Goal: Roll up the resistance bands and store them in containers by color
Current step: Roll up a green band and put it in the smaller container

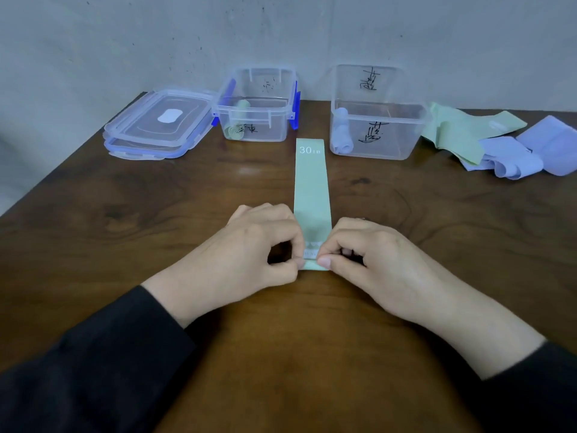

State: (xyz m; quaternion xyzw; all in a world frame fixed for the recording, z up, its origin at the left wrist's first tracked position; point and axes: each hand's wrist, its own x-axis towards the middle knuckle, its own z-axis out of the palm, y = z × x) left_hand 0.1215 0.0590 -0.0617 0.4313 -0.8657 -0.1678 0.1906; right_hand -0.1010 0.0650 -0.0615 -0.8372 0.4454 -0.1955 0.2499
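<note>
A pale green resistance band (pixel 311 189) marked "30 LB" lies flat and straight on the wooden table (pixel 125 198), running away from me. My left hand (pixel 262 242) and my right hand (pixel 368 248) pinch its near end from either side, where a small fold has formed. Behind it stand two clear containers. The left container (pixel 254 118) has blue latches and holds rolled green bands. The right container (pixel 376 120) holds rolled blue bands.
Two stacked clear lids (pixel 159 123) with blue trim lie at the back left. A loose heap of green bands (pixel 452 132) and blue bands (pixel 530 154) sits at the back right. A grey wall rises behind the table.
</note>
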